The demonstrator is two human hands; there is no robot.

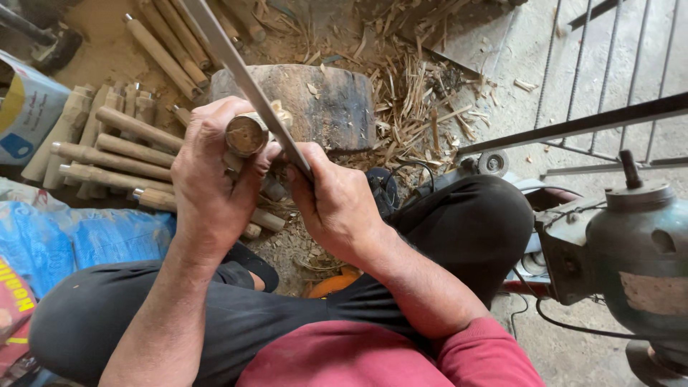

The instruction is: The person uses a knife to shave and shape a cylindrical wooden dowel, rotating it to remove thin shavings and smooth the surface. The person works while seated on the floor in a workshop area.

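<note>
**Peg and blade at the block**

Knees in black trousers frame my lap, and my two hands meet just above them. My left hand is wrapped tight around a short round wooden peg, fingers curled over its side so that the cut end faces up at me. The peg looks stiff, dry and light; its bark-smooth side could twist in the palm, so I judge the hold is best low on the shaft, clear of the end. My right hand is clenched on the grip end of a long flat grey metal blade, which slants up and away to the left and lies against the peg's top edge. The blade seems rigid and heavier towards its far end. Both wrists are bent inward, forearms coming in from either side.

Beyond the hands sits a dark, worn wooden chopping block. To its left lies a pile of pale turned wooden sticks, with shavings scattered behind. A green motor stands on my right.
</note>
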